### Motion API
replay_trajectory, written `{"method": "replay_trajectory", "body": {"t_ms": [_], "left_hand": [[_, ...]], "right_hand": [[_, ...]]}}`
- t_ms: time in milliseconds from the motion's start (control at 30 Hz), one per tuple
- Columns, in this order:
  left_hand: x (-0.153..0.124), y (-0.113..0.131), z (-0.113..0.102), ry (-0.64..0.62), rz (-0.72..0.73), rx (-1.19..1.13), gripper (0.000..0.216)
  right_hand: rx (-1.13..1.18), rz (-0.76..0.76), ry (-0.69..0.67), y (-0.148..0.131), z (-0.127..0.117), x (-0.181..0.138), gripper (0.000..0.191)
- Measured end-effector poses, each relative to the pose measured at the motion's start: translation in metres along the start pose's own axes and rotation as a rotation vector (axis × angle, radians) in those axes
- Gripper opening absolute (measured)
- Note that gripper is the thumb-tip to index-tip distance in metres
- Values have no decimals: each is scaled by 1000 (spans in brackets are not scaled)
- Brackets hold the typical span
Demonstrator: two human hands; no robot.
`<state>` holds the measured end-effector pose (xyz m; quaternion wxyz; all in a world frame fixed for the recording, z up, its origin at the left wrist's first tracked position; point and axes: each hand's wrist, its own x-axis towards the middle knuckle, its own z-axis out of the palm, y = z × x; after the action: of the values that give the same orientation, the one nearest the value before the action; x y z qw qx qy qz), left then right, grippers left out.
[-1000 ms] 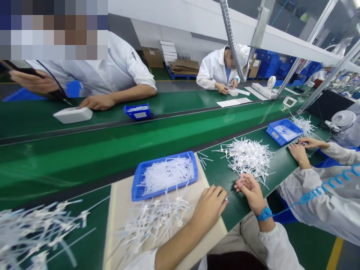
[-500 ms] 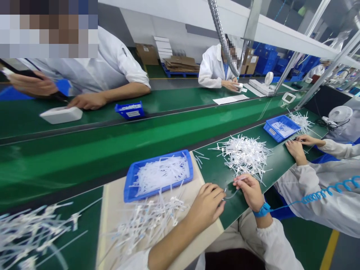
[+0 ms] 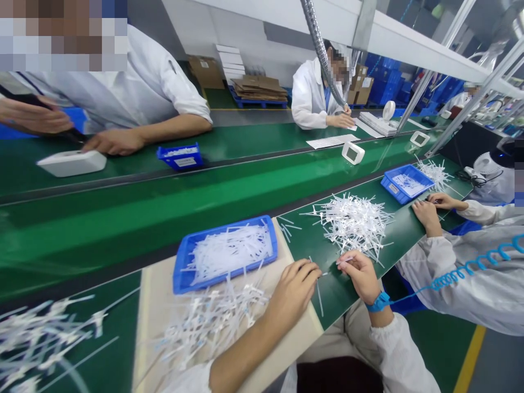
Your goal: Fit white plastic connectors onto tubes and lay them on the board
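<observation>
My left hand [image 3: 301,279] is closed, palm down, over the right edge of a beige board [image 3: 301,327]. A thin translucent tube [image 3: 320,299] sticks out from under its fingertips towards the bench's front edge, with other tube ends beside it; the joint is hidden. To the right, my right hand [image 3: 362,273] pinches a short clear tube [image 3: 344,261] between thumb and fingers, apart from the left hand's tube. Just beyond it lies a heap of white branched tube pieces [image 3: 356,221]. More tube pieces [image 3: 216,311] are spread on the board beneath my left forearm.
A blue bin [image 3: 178,281] of loose tubes stands on the board. Another tube pile [image 3: 49,338] lies at the left. A green conveyor [image 3: 123,229] runs behind, carrying a white device [image 3: 352,153]. A blue coiled cord [image 3: 458,275] runs from my right wrist; co-workers sit across and at right.
The tube that curved between my hands now lies straight at my left hand, clear of the right. A co-worker's white device now stands on the conveyor. The view has shifted slightly.
</observation>
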<state>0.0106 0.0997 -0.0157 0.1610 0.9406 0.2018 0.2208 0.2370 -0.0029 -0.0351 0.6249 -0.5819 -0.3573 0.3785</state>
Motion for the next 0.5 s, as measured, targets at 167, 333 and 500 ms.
{"method": "replay_trajectory", "body": {"t_ms": [167,333,500], "left_hand": [[-1,6,-5,-45,-109,105,11],[-2,12,-1,-36,-75,103,7],[-5,12,4,-19,-91,77,8]], "right_hand": [[-79,-94,-49,-5,3,-2,24],[-228,-155,-152,-10,11,-9,14],[-432,-192,-192,-16,19,-16,9]]}}
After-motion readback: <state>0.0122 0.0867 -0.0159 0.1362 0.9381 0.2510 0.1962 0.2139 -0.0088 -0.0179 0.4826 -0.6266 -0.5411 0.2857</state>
